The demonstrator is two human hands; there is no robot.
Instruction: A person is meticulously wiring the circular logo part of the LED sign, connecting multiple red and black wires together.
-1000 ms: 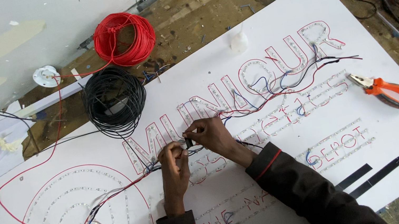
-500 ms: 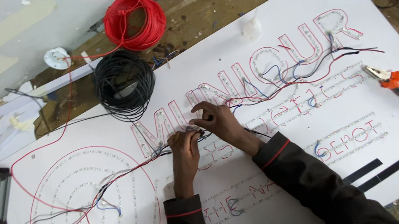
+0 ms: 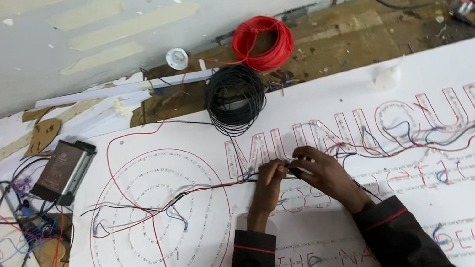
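Red and black wires pinched between fingers of left hand and right hand.

I am looking down at a pale grey wall running along the top, patched with strips of beige tape. Below it, a dusty brown floor is showing, littered with scraps. Even, soft light is falling over everything. White offcuts are lying at the wall's foot.
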